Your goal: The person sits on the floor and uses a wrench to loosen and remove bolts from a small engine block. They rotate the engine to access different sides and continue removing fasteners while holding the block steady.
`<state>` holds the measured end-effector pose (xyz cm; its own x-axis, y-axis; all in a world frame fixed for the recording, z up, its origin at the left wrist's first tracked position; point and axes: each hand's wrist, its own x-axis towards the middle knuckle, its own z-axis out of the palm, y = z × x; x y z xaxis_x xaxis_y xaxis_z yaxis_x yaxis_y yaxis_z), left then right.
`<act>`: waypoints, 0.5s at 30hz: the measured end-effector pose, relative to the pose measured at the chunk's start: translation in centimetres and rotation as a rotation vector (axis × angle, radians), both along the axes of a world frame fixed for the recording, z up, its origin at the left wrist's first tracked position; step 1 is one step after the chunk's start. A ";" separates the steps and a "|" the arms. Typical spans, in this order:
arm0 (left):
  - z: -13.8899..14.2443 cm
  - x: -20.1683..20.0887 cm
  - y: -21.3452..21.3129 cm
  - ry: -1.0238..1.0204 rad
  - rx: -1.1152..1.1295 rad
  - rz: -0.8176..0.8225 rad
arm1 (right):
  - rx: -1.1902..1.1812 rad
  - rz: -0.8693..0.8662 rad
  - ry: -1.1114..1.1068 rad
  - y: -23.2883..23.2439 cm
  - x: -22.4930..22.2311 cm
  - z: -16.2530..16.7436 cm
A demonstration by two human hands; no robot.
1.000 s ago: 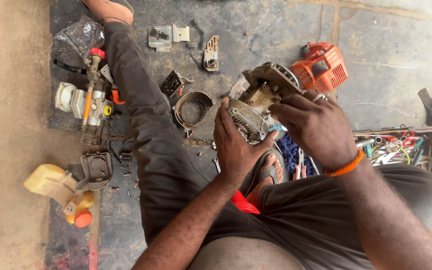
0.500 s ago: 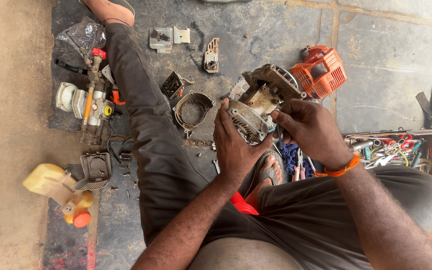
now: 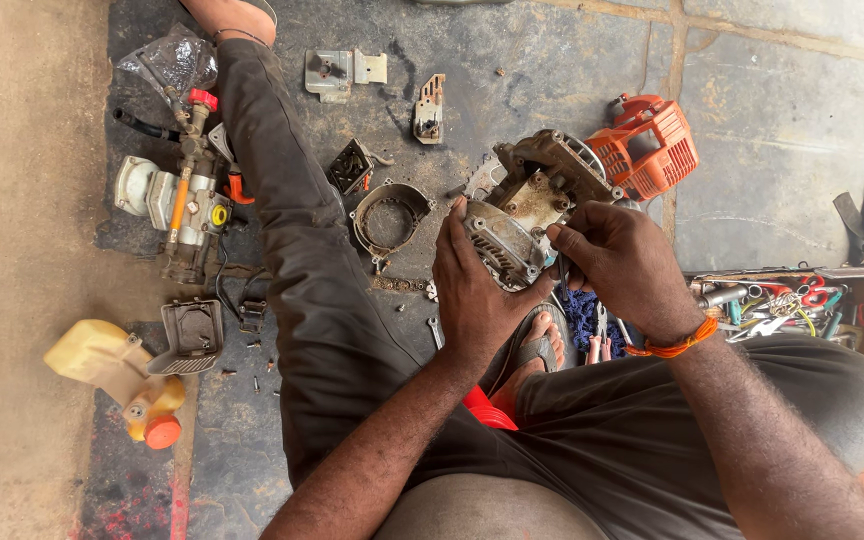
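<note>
A dirty small engine block (image 3: 530, 205) with a finned cylinder rests on the floor between my legs. My left hand (image 3: 472, 290) wraps around its near left side and steadies it. At the block's near right side, my right hand (image 3: 624, 265), with an orange band at the wrist, pinches a thin tool or small part; its fingertips hide it. An orange plastic engine cover (image 3: 652, 150) lies just behind the block.
A round metal ring housing (image 3: 390, 215) lies left of the block. Across my outstretched leg are a pump assembly (image 3: 180, 205), a yellow fuel tank (image 3: 112, 372) and a black cover (image 3: 190, 335). An open box of hand tools (image 3: 772, 298) sits at the right.
My right hand has slid down from the top of the block to its near right side. The block has turned slightly under my left hand.
</note>
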<state>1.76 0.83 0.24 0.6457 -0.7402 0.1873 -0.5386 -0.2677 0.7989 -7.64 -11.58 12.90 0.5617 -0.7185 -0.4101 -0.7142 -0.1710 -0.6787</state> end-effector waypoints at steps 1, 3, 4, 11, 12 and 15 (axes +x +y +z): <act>0.0 0.1 0.0 0.002 0.002 -0.001 | 0.007 -0.006 -0.006 0.0 0.0 -0.1; -0.1 0.0 0.0 0.007 0.006 -0.005 | 0.014 -0.012 -0.014 0.0 0.1 -0.1; -0.1 0.0 0.0 0.006 0.005 -0.005 | 0.013 -0.011 -0.017 -0.1 0.1 -0.2; -0.3 0.0 -0.1 0.011 0.014 -0.007 | -0.016 0.004 0.013 -0.1 0.2 0.1; -0.3 0.0 -0.1 0.006 0.013 -0.006 | -0.036 0.010 0.025 0.0 0.3 0.0; -0.5 -0.1 -0.1 0.035 0.010 -0.007 | -0.037 0.000 0.029 0.2 0.6 -0.2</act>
